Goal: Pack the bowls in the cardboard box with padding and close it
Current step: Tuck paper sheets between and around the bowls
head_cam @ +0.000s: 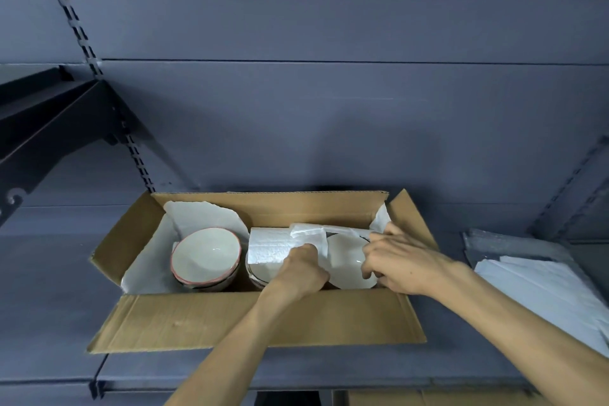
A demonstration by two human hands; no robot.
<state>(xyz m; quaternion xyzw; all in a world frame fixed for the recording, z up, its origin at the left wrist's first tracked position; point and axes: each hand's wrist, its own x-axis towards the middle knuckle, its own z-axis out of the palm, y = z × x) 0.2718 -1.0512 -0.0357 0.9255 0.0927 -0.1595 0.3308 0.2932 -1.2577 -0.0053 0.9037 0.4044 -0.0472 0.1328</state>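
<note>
An open cardboard box (257, 320) sits on a dark shelf, lined with white foam padding (148, 260). At its left stands a stack of white bowls with a red rim (206, 255). In the middle a white foam sheet (273, 249) lies over dark-rimmed bowls (258, 275). My left hand (301, 270) pinches this sheet's near right corner. A white bowl (346, 257) stands at the right of the box, and my right hand (395, 262) grips its rim with curled fingers. A folded foam strip (316, 229) hangs over the bowl's far edge.
A pile of white foam sheets (543, 287) lies on grey wrap on the shelf at the right. The box flaps stand open, the front one (263, 323) folded down toward me. A bracket (66, 122) and slotted upright rise at the left.
</note>
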